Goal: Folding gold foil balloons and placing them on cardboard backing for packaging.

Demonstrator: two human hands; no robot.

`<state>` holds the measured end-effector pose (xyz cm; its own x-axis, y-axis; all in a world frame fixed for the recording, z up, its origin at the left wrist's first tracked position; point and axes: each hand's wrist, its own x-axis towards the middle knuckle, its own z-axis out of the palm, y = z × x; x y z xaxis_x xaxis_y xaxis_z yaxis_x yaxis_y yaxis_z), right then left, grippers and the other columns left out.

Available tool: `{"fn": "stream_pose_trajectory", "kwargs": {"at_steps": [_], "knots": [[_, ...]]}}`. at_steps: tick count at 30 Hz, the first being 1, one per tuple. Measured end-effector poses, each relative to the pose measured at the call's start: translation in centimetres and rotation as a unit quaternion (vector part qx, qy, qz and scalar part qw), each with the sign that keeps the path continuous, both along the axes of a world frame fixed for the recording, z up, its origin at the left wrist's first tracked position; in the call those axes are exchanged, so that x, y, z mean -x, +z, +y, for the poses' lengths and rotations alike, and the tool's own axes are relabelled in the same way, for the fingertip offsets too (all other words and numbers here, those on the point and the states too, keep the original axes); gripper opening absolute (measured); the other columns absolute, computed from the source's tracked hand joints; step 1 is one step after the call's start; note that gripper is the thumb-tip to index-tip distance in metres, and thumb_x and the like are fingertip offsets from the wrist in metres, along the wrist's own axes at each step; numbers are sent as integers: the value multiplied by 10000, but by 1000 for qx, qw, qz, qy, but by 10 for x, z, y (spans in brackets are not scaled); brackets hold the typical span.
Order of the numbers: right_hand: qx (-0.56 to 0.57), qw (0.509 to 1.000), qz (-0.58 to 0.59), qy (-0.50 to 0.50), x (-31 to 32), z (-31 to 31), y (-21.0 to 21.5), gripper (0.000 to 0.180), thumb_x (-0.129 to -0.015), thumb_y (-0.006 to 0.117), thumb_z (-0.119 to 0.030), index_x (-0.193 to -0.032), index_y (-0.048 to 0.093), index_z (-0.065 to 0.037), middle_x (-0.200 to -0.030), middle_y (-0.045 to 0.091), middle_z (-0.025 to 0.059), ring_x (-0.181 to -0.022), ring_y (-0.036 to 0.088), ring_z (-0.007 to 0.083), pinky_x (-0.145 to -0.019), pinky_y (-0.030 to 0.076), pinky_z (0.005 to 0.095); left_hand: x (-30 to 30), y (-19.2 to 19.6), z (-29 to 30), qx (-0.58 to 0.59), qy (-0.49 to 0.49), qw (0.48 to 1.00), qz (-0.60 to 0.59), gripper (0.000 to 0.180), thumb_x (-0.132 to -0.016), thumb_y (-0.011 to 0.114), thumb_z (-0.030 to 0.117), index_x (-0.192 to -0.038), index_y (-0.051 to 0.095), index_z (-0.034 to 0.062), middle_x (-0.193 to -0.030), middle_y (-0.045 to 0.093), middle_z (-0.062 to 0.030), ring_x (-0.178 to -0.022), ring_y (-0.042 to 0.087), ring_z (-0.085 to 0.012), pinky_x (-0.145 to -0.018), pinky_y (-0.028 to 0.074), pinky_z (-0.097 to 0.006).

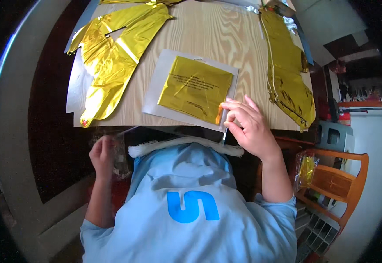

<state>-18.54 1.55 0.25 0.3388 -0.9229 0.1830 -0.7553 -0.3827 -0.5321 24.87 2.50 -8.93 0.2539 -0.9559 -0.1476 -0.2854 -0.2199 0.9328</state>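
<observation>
**Hands at the near edge of a desk laid with gold foil balloons**

Where the light wooden desk (208,35) meets its near edge, seen from above: right hand (248,127) resting at the lower right corner of a flat clear packet (191,90) holding a folded gold foil sheet (195,87). Fingers (234,111) of that hand curled and pinched together on the packet's right edge, beside a small orange spot on the foil. Packet lying flat on the desk, near the middle of the front edge, its grey backing showing around the gold square.

Left hand (103,153) held lower, off the desk and in front of its edge, over a dark floor area. Fingers closed around a crumpled piece of clear film (118,151); exact grip hard to make out through the glare.

To the left of the packet, well apart: a large flat gold foil balloon (112,57), uninflated, partly over a grey sheet (74,87). To the right, along the desk's right edge: a second long gold foil balloon (289,74), also flat.

Below the desk edge: pale blue shirt (191,206) with a blue mark, a white rolled band across it. Lower right: wooden chair (340,175) with a small gold packet (307,171) hanging on it.
</observation>
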Motion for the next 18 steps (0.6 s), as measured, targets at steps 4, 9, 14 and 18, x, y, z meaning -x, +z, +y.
{"fn": "stream_pose_trajectory", "kwargs": {"at_steps": [4, 9, 14, 18], "knots": [[-23, 999, -10, -22, -2, -3, 10, 134, -879, 678, -71, -864, 547, -50, -1217, 673, 106, -1267, 581, 332, -1148, 327, 561, -178, -162, 31, -119, 96, 956, -251, 275, -926, 681, 239, -971, 719, -30, -889, 727, -110, -774, 673, -208, -705, 520, -329], [-35, 999, -12, -24, 8, -8, 7, 136, -870, 687, -73, -857, 554, -52, -1207, 682, 118, -1268, 584, 336, -1152, 328, 554, -243, -225, 48, -360, 57, 876, -315, 259, -874, 697, 206, -975, 717, -31, -931, 732, -164, -818, 700, -286, -737, 538, -380], [-32, 998, -25, -38, 14, -3, 8, 140, -855, 709, -77, -856, 571, -57, -1214, 686, 120, -1267, 588, 333, -1152, 328, 556, -242, -195, -4, -376, 24, 913, -154, 258, -853, 702, 199, -977, 717, -27, -944, 728, -174, -836, 698, -304, -750, 540, -393], [3, 1000, -1, -20, 15, 0, 10, 190, -822, 748, -112, -918, 592, -62, -1254, 666, 126, -1274, 577, 338, -1146, 335, 560, -250, -183, 15, -422, -8, 900, -112, 260, -837, 705, 193, -980, 717, -24, -955, 724, -182, -851, 697, -318, -760, 542, -404]]}}
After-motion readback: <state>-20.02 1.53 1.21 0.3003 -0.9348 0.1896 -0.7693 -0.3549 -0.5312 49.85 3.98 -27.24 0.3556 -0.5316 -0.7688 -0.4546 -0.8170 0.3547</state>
